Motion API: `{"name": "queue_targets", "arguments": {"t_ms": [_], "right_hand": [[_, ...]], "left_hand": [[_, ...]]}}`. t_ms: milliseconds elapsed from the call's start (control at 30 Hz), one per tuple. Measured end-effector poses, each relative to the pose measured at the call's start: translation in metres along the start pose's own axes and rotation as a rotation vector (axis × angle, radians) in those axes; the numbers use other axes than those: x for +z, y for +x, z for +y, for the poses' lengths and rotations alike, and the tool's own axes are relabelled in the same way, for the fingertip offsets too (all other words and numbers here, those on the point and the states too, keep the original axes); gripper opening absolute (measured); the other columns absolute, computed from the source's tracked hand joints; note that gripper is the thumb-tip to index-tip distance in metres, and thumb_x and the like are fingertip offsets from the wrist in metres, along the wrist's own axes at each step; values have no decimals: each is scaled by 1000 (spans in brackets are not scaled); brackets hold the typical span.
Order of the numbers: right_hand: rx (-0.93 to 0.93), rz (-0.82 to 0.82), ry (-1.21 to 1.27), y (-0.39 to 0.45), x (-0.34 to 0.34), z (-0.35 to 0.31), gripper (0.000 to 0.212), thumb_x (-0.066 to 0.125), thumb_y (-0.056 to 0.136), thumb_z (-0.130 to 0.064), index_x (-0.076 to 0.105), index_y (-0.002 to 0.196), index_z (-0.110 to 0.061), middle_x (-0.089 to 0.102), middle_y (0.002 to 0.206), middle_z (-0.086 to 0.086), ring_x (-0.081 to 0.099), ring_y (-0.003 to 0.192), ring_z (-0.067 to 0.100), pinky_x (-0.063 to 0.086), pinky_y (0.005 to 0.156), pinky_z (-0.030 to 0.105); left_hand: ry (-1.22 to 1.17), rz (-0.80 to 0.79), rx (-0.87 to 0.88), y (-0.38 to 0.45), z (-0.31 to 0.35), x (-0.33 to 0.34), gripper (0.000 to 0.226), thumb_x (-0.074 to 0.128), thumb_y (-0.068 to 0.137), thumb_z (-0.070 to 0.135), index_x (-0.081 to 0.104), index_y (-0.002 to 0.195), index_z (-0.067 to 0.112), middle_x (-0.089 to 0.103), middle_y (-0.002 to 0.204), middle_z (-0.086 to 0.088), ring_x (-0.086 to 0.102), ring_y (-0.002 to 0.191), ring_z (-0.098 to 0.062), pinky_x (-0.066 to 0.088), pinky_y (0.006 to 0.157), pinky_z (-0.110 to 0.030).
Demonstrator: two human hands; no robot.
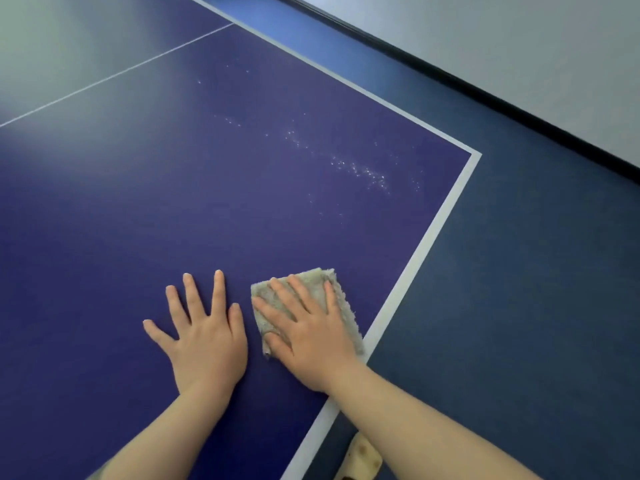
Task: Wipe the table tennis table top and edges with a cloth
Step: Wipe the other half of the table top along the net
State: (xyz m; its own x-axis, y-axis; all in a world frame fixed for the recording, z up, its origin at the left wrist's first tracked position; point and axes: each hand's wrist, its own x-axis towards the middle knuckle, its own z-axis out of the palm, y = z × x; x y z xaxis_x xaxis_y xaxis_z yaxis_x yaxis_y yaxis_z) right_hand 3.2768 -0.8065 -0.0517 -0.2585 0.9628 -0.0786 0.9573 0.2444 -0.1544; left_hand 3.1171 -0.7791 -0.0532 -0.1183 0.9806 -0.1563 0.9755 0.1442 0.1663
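Flat, right hand (313,336) on cloth (341,299).

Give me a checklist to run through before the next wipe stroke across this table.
1. Cloth under the right hand, flat on the table: ok.
2. Left hand flat beside the cloth, not on it: ok.
3. Droplets ahead of the cloth wiped: not ok.
4. White edge line wiped: cannot tell.
5. Cloth damp enough: cannot tell.
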Motion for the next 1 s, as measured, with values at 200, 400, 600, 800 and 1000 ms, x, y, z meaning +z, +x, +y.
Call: {"name": "queue_targets", "arguments": {"t_ms": [200, 400, 600, 800, 1000], "right_hand": [[811, 78, 107, -15, -11, 96, 57, 14, 102, -49, -2, 156, -41, -4, 167, -5, -9, 153, 19, -4, 121, 57], [299, 156, 54, -25, 9, 26, 56, 28, 100, -47, 29, 155, -33, 27, 162, -1, 18, 151, 23, 13, 116, 52], [259, -27, 26, 32, -20, 115, 59, 5, 98, -51, 3, 156, -41, -3, 167, -8, -9, 153, 17, -8, 121, 51], [493, 46, 82, -19, -20, 130, 61, 5, 98, -50, 1, 157, -37, 4, 167, -3, -6, 153, 17, -2, 122, 47], [-73, -91, 92, 13, -22, 71, 54, 20, 105, -46, 12, 157, -39, 0, 166, -7, -8, 153, 16, -7, 119, 48]], "left_hand": [[-25, -13, -86, -4, 4, -1, 57, 14, 101, 43, -6, 154, 39, -8, 164, -3, -14, 149, -23, -4, 117, -58], [-168, -8, -237, -16, 82, 5, 59, 15, 102, 41, -9, 155, 30, -13, 163, -2, -16, 149, -22, -6, 118, -56], [-126, 11, -280, -12, 85, 14, 60, 8, 99, 50, -10, 154, 32, -14, 163, 0, -16, 149, -20, -7, 117, -54], [-95, 4, -300, -10, 86, 11, 67, 9, 96, 59, -10, 155, 33, -14, 163, 0, -17, 149, -21, -6, 117, -56], [-87, 27, -306, -10, 89, 12, 66, 14, 97, 57, -4, 155, 33, -10, 164, 0, -15, 149, -19, -5, 118, -55]]}}
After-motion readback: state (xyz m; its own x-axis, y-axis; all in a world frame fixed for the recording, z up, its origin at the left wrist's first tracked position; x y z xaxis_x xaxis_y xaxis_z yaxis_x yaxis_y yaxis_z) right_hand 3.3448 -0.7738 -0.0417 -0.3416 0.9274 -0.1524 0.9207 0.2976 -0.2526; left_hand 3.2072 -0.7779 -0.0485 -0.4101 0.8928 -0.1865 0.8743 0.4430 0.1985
